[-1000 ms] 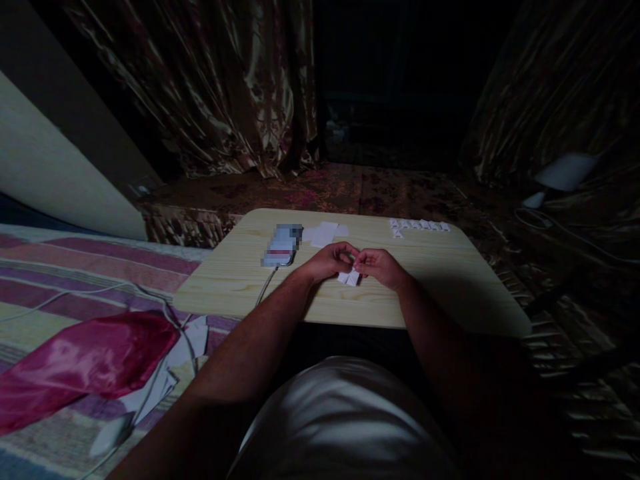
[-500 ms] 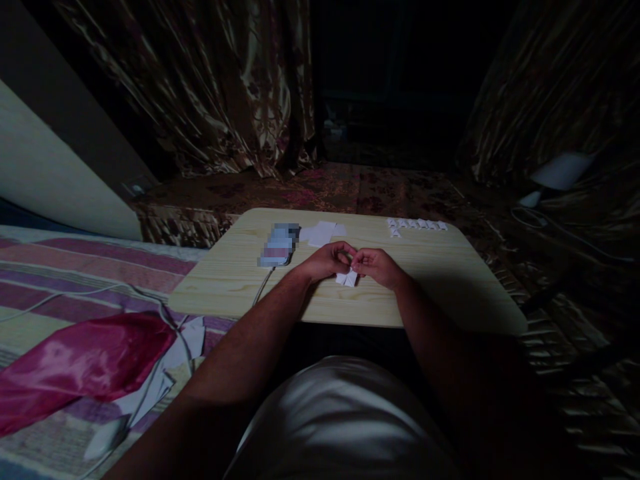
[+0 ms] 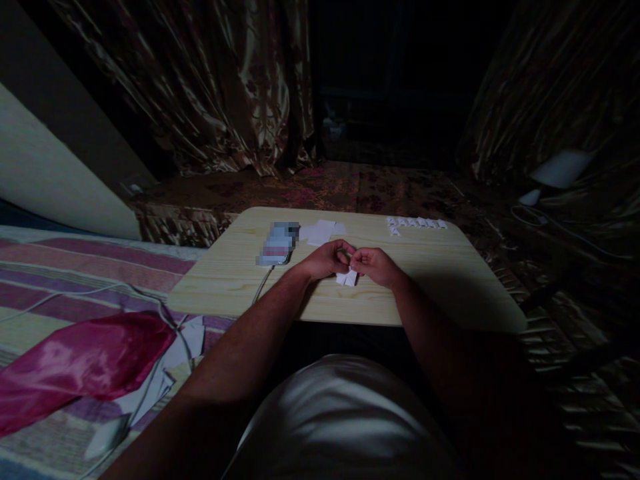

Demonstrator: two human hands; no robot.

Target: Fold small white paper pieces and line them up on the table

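A small folded piece of white paper (image 3: 347, 278), creased and roughly square, is at the middle of the wooden table (image 3: 230, 280). My left hand (image 3: 327, 259) pinches its far edge with curled fingers. Right beside it, my right hand (image 3: 373, 263) grips the same far side with thumb and forefinger. The fingertips of both hands nearly meet and hide the paper's far part. Beyond my left hand lie flat white sheets (image 3: 321, 232). Several small folded white paper pieces (image 3: 420, 223) stand in a row at the far right.
A phone (image 3: 279, 243), blurred out, lies left on the table with a cable (image 3: 261, 285) running off the near edge. On the striped bed (image 3: 100, 260) are a pink shiny cloth (image 3: 95, 360) and paper scraps (image 3: 185, 343). A white lamp (image 3: 563, 167) stands at the right.
Both hands stay at the folded paper with barely any movement; the right fingers have shifted very slightly. The view has moved a little.
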